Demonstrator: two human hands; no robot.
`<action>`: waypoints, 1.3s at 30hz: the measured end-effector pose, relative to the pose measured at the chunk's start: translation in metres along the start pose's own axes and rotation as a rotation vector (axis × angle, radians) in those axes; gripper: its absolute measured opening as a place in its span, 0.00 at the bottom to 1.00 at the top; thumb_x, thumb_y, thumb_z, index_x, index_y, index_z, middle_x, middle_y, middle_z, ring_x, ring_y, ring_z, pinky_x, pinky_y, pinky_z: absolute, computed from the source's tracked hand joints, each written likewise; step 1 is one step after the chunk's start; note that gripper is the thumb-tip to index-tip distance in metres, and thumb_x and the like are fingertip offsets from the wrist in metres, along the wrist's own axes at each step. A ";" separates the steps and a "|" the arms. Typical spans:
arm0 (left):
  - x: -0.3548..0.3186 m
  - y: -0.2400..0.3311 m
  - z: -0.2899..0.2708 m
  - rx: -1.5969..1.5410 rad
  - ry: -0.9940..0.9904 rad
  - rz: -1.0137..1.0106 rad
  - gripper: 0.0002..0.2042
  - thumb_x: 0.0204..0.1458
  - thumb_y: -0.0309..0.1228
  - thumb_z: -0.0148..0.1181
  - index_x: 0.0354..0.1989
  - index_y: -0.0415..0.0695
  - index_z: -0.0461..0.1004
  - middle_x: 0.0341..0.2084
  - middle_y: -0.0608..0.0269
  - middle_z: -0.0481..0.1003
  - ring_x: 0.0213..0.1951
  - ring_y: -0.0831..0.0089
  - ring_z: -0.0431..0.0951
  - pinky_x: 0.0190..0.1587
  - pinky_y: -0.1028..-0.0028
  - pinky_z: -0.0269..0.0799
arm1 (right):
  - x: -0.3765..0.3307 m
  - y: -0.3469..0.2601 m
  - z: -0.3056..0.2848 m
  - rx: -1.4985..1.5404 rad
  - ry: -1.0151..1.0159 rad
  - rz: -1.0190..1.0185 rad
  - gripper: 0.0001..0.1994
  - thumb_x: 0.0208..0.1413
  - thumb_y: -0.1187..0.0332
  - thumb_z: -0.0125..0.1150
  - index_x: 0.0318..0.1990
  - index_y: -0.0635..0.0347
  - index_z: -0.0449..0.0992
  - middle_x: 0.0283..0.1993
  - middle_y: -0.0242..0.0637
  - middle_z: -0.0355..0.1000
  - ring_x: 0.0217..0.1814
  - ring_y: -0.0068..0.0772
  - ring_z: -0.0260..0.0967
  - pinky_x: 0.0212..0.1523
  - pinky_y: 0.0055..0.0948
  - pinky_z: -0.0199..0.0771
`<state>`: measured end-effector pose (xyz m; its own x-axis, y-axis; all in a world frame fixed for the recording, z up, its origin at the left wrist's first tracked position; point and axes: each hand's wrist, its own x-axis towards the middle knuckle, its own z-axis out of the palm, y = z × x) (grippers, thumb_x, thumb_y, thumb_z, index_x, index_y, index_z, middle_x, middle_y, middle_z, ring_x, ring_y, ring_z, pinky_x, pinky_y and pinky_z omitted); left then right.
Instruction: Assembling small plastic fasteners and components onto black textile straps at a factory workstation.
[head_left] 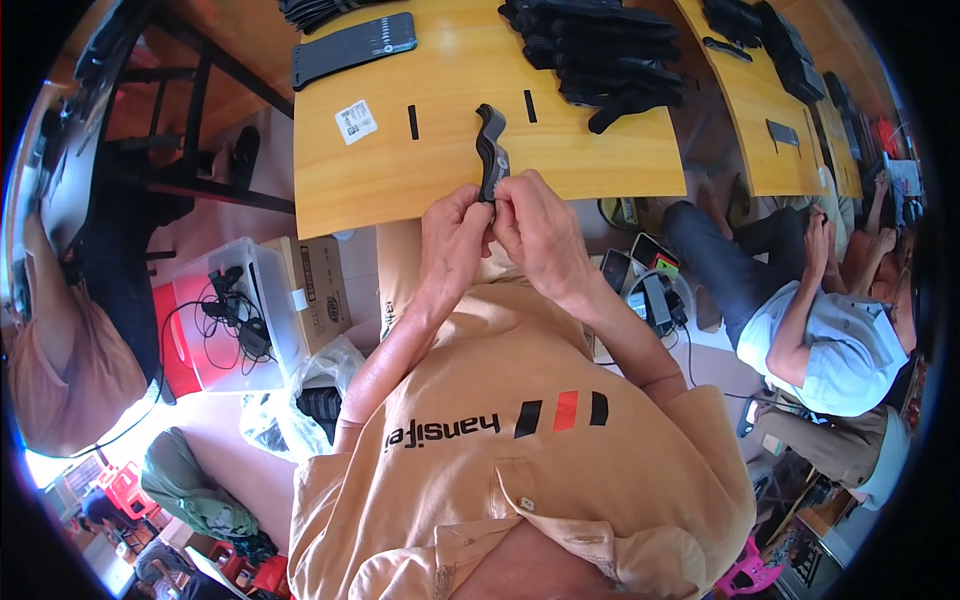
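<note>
A wavy, dark grey strip (489,150) stands out from my fingers over the table's near edge, its far end curled. Its near end is pinched between my left hand (452,243) and my right hand (545,238), which meet with closed fingers. The fingertips hide that end, so what exactly they grip there cannot be made out. Beyond the strip, a flat dark grey card (350,52) lies at the back left of the yellow wooden table (450,80). A pile of soft black fabric pieces (600,50) lies at the back right.
On the tabletop are a white printed label (355,122) and two short black strips (413,122). To the left below, a clear plastic bin (245,310) with black cables stands beside a cardboard box (318,290). A person in a light shirt (825,340) sits at right.
</note>
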<state>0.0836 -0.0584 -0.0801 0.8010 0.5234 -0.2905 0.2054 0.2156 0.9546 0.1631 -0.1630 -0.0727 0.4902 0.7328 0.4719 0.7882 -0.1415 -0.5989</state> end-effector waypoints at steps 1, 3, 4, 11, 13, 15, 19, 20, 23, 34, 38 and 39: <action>0.000 0.000 0.002 0.021 0.010 0.013 0.11 0.46 0.30 0.47 0.21 0.34 0.69 0.12 0.64 0.67 0.15 0.81 0.66 0.17 0.78 0.62 | -0.001 -0.001 0.000 -0.045 0.015 -0.021 0.12 0.41 0.80 0.57 0.33 0.62 0.62 0.29 0.41 0.60 0.30 0.44 0.64 0.26 0.36 0.68; -0.001 0.002 0.002 0.041 0.018 0.027 0.11 0.46 0.30 0.47 0.21 0.34 0.69 0.12 0.63 0.68 0.15 0.80 0.66 0.18 0.78 0.63 | -0.002 -0.004 -0.002 -0.079 0.026 -0.046 0.13 0.40 0.82 0.58 0.35 0.63 0.65 0.29 0.42 0.62 0.29 0.43 0.65 0.26 0.35 0.68; 0.000 0.004 0.002 0.071 0.021 0.016 0.11 0.47 0.30 0.47 0.21 0.33 0.69 0.12 0.62 0.68 0.15 0.79 0.67 0.18 0.78 0.64 | -0.002 -0.004 -0.003 -0.113 0.036 -0.073 0.14 0.39 0.83 0.59 0.38 0.65 0.68 0.29 0.42 0.64 0.27 0.42 0.66 0.25 0.34 0.68; 0.002 0.000 0.001 0.089 0.007 -0.011 0.11 0.46 0.30 0.47 0.20 0.33 0.69 0.12 0.61 0.69 0.15 0.78 0.68 0.18 0.78 0.64 | -0.003 0.000 -0.009 -0.207 0.072 -0.204 0.14 0.35 0.81 0.63 0.35 0.67 0.74 0.34 0.40 0.69 0.32 0.38 0.71 0.27 0.28 0.73; 0.001 0.000 0.001 0.072 0.002 -0.020 0.11 0.46 0.30 0.47 0.20 0.34 0.69 0.12 0.61 0.69 0.14 0.78 0.68 0.18 0.78 0.64 | -0.007 0.004 -0.007 -0.224 0.065 -0.218 0.15 0.35 0.81 0.63 0.35 0.67 0.74 0.35 0.41 0.70 0.33 0.38 0.72 0.28 0.28 0.74; 0.002 -0.001 0.001 0.055 -0.002 -0.028 0.11 0.46 0.30 0.47 0.20 0.34 0.69 0.12 0.62 0.69 0.14 0.78 0.68 0.17 0.78 0.64 | -0.007 0.004 -0.008 -0.210 0.070 -0.217 0.14 0.35 0.81 0.63 0.36 0.67 0.75 0.35 0.41 0.70 0.33 0.38 0.72 0.28 0.28 0.74; 0.003 0.002 0.002 0.059 -0.027 -0.036 0.11 0.47 0.30 0.47 0.20 0.35 0.70 0.12 0.63 0.69 0.14 0.79 0.68 0.17 0.80 0.64 | 0.001 0.008 -0.020 -0.062 -0.005 -0.157 0.12 0.38 0.83 0.62 0.35 0.67 0.75 0.35 0.41 0.70 0.30 0.37 0.73 0.28 0.27 0.74; 0.002 0.004 0.003 0.057 -0.031 -0.056 0.11 0.47 0.30 0.47 0.20 0.35 0.71 0.12 0.63 0.69 0.14 0.79 0.68 0.17 0.80 0.64 | 0.001 0.010 -0.020 -0.064 -0.003 -0.156 0.12 0.38 0.83 0.62 0.35 0.67 0.75 0.35 0.41 0.70 0.30 0.37 0.73 0.28 0.27 0.74; 0.002 0.007 0.003 0.054 -0.054 -0.050 0.11 0.48 0.30 0.48 0.20 0.36 0.71 0.12 0.63 0.69 0.14 0.79 0.68 0.17 0.80 0.64 | 0.001 0.013 -0.021 -0.003 0.009 -0.121 0.10 0.39 0.79 0.61 0.33 0.67 0.75 0.34 0.38 0.69 0.32 0.37 0.71 0.29 0.29 0.74; 0.004 0.006 0.007 0.043 -0.085 -0.005 0.11 0.48 0.29 0.49 0.20 0.35 0.70 0.13 0.62 0.70 0.14 0.79 0.69 0.16 0.80 0.64 | 0.002 0.014 -0.025 -0.178 0.027 -0.250 0.13 0.37 0.78 0.62 0.35 0.68 0.72 0.35 0.40 0.67 0.34 0.37 0.70 0.28 0.29 0.73; 0.006 0.006 0.008 0.070 -0.061 0.018 0.11 0.48 0.29 0.48 0.19 0.35 0.70 0.12 0.62 0.69 0.14 0.79 0.69 0.16 0.79 0.64 | 0.003 0.016 -0.024 -0.210 0.021 -0.290 0.14 0.37 0.78 0.62 0.36 0.70 0.71 0.36 0.40 0.66 0.36 0.37 0.70 0.29 0.29 0.73; 0.006 0.008 0.009 0.069 -0.062 0.018 0.11 0.48 0.29 0.48 0.19 0.35 0.70 0.12 0.62 0.69 0.14 0.79 0.69 0.16 0.79 0.64 | 0.005 0.016 -0.025 -0.202 0.011 -0.290 0.15 0.36 0.80 0.62 0.36 0.70 0.72 0.36 0.42 0.68 0.35 0.38 0.71 0.30 0.29 0.74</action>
<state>0.0951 -0.0613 -0.0738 0.8377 0.4742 -0.2710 0.2277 0.1479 0.9624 0.1871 -0.1783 -0.0636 0.2381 0.7547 0.6113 0.9523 -0.0579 -0.2995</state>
